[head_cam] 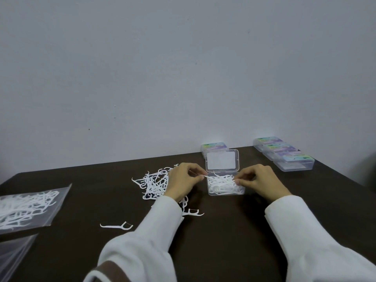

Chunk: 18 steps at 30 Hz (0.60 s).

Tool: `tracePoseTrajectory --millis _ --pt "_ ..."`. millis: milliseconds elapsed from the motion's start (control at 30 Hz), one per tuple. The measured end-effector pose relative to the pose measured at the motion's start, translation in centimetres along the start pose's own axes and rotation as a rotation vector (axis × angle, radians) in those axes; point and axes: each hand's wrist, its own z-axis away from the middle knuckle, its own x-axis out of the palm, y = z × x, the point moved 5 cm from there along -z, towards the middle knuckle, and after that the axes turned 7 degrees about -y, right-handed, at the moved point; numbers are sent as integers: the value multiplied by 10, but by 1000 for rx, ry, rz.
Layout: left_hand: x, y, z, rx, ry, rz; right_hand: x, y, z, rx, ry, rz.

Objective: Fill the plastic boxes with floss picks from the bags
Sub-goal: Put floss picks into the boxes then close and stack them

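Open box (224, 185): clear plastic, lid up, sat mid-table, looking nearly full of white floss picks.
Left hand (184, 183): at the box's left edge, fingertips pinching one pick.
Right hand (258, 183): at the box's right edge, fingertips closed on picks inside.
Loose pile (155, 185): picks lay just left of the box, not yet packed.
Bag (26, 208): near left, picks inside.
Closed boxes (284, 152): several far right, one (214, 148) behind the lid; contents unclear.
Progress: seemingly partway.

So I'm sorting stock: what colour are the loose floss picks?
White, the loose floss picks on the dark table; head view shows it.
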Motion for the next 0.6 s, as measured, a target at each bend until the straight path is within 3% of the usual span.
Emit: tracePoseTrajectory --millis 267,400,500,600 --pt "-21 14 3 28 123 -42 3 -8 2 -37 -46 -13" --pt "-31 10 2 3 186 115 1 -9 3 -36 -23 -8" --pt "-21 10 2 -13 182 220 6 -10 1 -31 5 52" --pt "-3 11 2 -21 150 142 8 -12 -2 -1 33 147"
